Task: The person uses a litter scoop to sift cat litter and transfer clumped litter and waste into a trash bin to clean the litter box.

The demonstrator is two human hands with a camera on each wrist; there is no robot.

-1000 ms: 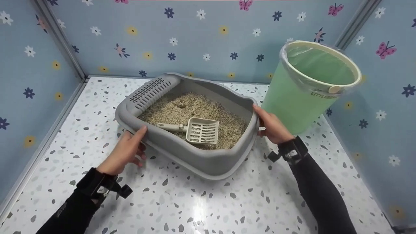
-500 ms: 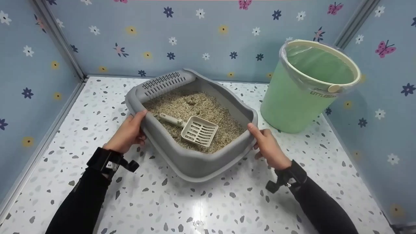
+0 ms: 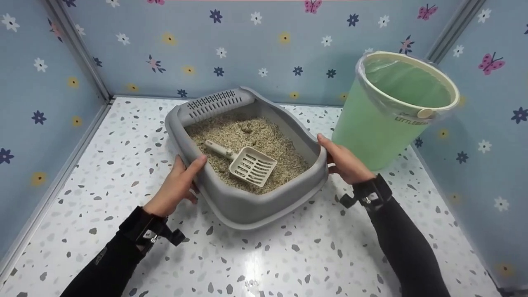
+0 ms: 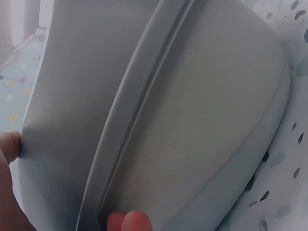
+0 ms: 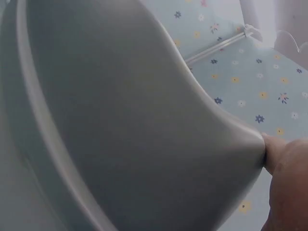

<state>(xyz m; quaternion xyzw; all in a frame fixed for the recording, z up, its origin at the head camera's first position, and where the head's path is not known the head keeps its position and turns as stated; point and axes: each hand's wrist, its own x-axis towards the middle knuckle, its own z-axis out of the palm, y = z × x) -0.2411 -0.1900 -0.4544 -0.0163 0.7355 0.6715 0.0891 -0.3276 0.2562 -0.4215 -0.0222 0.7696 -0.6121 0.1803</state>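
A grey litter box [image 3: 255, 210] stands at an angle on the speckled surface, filled with tan granular litter [image 3: 268, 132]. On the litter lies a beige slotted litter scoop [image 3: 252, 166], its handle toward the back left. My left hand [image 3: 175, 185] grips the box's left side, thumb on the rim and fingertips under the outer ledge in the left wrist view. At the right front corner, my right hand [image 3: 344, 161] pinches the rim, with the thumb on top and fingers against the outer wall. In the right wrist view the box wall [image 5: 130, 115] hides most of those fingers.
A green trash bin [image 3: 371, 128] with a clear liner stands behind and right of the box, close to my right hand. Blue flowered panels [image 3: 264, 45] enclose the back and both sides. The speckled white surface [image 3: 255, 268] extends in front of the box.
The litter box has turned clockwise as seen from above, its left end swinging back and right. The scoop turned with it. My left hand shifted right, then slid forward along the rim.
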